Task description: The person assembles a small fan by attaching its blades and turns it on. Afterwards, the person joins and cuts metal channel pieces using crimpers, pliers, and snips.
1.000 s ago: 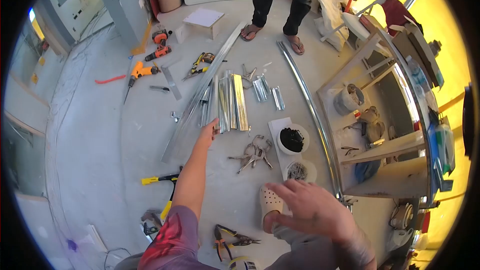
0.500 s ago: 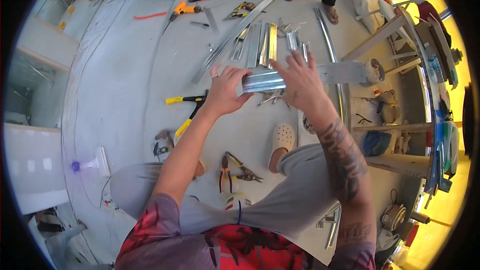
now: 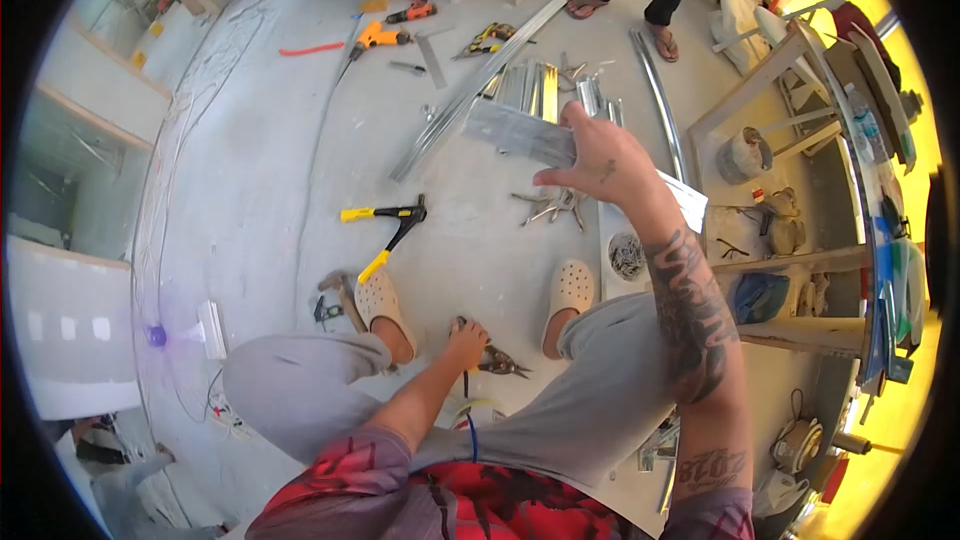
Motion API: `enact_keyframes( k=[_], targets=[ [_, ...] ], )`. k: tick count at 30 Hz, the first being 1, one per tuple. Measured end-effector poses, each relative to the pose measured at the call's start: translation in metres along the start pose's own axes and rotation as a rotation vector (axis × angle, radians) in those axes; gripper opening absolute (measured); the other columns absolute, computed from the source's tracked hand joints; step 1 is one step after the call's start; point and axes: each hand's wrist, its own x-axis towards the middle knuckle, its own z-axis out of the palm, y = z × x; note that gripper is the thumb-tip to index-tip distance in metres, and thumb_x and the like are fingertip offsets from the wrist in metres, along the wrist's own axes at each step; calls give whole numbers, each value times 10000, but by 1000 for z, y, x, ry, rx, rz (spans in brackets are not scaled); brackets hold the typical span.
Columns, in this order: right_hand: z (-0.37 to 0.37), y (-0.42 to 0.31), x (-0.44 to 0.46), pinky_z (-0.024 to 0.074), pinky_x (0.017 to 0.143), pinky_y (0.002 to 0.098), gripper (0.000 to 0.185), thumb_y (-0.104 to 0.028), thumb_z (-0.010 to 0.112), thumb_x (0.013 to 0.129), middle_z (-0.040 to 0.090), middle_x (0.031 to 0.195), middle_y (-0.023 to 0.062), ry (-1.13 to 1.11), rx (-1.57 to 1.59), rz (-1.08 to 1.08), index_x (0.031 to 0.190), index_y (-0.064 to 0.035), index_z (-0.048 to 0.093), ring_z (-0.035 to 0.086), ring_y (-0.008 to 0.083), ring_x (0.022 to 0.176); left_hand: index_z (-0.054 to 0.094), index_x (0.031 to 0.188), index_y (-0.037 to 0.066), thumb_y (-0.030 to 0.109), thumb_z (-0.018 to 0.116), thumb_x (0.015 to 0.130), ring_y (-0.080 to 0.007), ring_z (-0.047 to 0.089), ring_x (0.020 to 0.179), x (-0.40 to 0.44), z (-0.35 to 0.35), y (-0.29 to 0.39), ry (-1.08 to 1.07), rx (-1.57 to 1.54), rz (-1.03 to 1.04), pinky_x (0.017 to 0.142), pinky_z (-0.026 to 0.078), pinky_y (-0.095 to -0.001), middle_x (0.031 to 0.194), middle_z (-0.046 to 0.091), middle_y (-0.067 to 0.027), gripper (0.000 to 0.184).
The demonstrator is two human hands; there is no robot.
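Note:
My right hand [image 3: 605,155] is closed on one end of a short piece of galvanized metal channel [image 3: 515,132], held up above the floor with its other end pointing left. Low between my feet, my left hand [image 3: 467,344] is closed around a pair of pliers [image 3: 461,321], which it mostly covers. Tin snips [image 3: 502,363] lie right beside that hand, their handles partly hidden. Ahead on the floor, a black and yellow hand tool [image 3: 403,224] lies with its handles spread. Locking clamps [image 3: 552,208] rest beyond it, below the raised channel.
Long metal channels [image 3: 480,85] and several short cut pieces [image 3: 530,88] lie ahead. An orange drill [image 3: 380,36] and other power tools are at the upper left. Another person's feet [image 3: 662,40] stand at the far side. A wooden workbench frame [image 3: 800,262] is on the right, near a bucket [image 3: 744,156].
My left hand has let go of the metal channel and dropped to the pliers on the floor. My right hand keeps the channel, now turned so its flat face shows.

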Motion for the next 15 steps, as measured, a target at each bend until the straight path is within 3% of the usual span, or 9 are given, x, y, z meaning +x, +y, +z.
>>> enact_keyframes(
  k=[2,5,7,8,10,11,13,14,15],
  targets=[
    [-2,1,1,492,704,467,623,-426,839,657,632,772,162,24,26,-53,998,-28,503,634,384,781,550,1260,116,317,686,797,-290,467,1284,1,21,-7,133,109,20,1065,278,-632,1279,567,-120,522],
    [0,3,2,496,728,450,609,-428,841,655,643,792,143,168,23,-192,994,-39,515,640,368,811,598,1211,82,287,675,770,-278,567,1175,5,9,-20,-43,47,38,1024,385,-547,1126,653,-106,493],
    [-2,0,3,500,751,433,590,-440,840,655,658,826,137,182,-9,-195,985,-49,545,644,356,843,664,1086,85,227,671,759,-297,639,1019,-11,-38,-20,-492,-71,138,958,456,-465,989,677,-126,356],
    [-4,-2,1,501,751,433,584,-448,836,660,665,841,144,126,26,-160,990,-49,566,646,355,846,664,1086,85,227,671,759,-297,639,1019,-14,-35,-23,-484,-60,135,958,456,-465,989,677,-126,356],
    [-4,0,0,510,734,418,576,-467,826,677,678,842,160,77,107,-120,1015,-43,630,655,348,817,678,1036,65,264,689,726,-337,623,1020,-23,-10,-28,-365,-507,183,864,504,-409,1042,659,-173,369],
    [-5,1,0,510,734,418,576,-467,826,677,678,842,160,90,105,-123,1015,-43,630,655,348,817,678,1036,65,264,689,726,-337,623,1020,-23,-8,-30,-357,-497,182,864,504,-409,1042,659,-173,369],
    [-8,1,-2,515,715,408,593,-452,834,674,672,800,170,-1,270,-85,1054,-37,647,663,337,787,667,1031,45,315,721,697,-308,621,987,-29,-15,-31,-66,-744,105,840,498,-376,1054,646,-178,433],
    [-10,1,-3,515,715,408,593,-452,834,674,672,800,170,3,269,-95,1054,-37,647,663,337,787,646,1066,50,321,747,717,-246,593,976,-23,-21,-31,-142,-1032,-12,844,474,-350,1025,631,-113,453],
    [-14,0,-3,516,718,402,603,-440,841,668,670,791,174,-16,270,-105,1070,-34,649,666,333,782,646,1066,50,321,747,717,-246,593,976,-22,-48,-26,-131,-1027,-15,844,474,-350,1025,631,-113,453]
  ],
)
